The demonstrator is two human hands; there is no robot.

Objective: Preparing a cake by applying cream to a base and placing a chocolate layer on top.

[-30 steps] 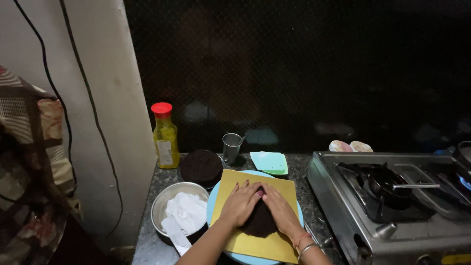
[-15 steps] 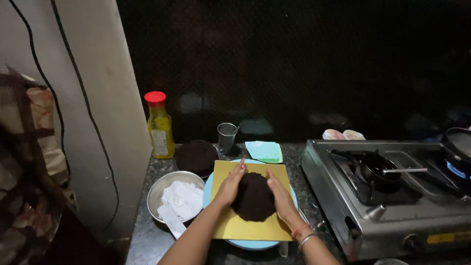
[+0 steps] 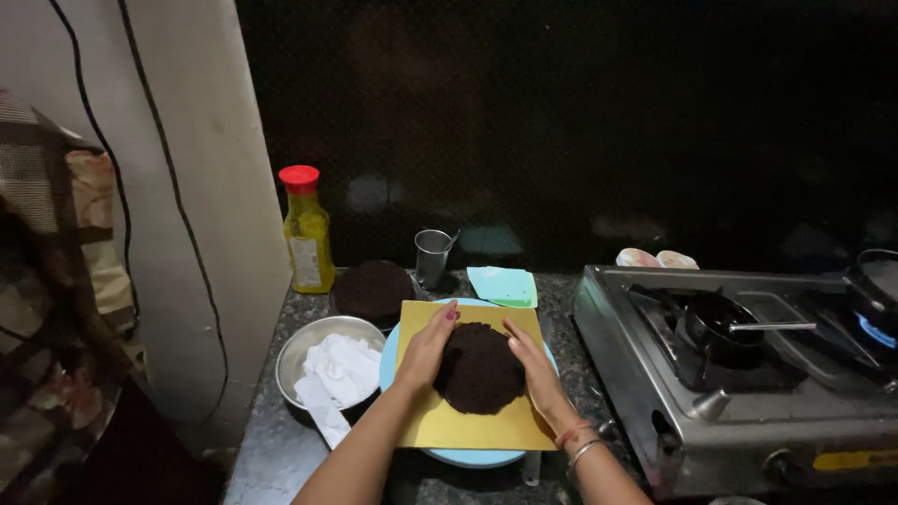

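A round dark brown cake layer (image 3: 479,367) lies on a square yellow board (image 3: 472,425), which rests on a light blue round plate (image 3: 472,456). My left hand (image 3: 426,348) lies flat against the cake's left side, fingers together. My right hand (image 3: 531,363) presses against its right side; bangles sit on that wrist. Both hands cup the cake between them. A second dark round cake layer (image 3: 372,290) sits behind, near the wall.
A steel bowl (image 3: 301,348) with white cloth or paper stands left of the plate. A yellow bottle with a red cap (image 3: 306,232), a steel cup (image 3: 431,256) and a pale green pad (image 3: 503,285) stand at the back. A gas stove (image 3: 739,374) with pans fills the right.
My hands have slid off the top of the cake to its two sides, uncovering it. The camera view has shifted slightly.
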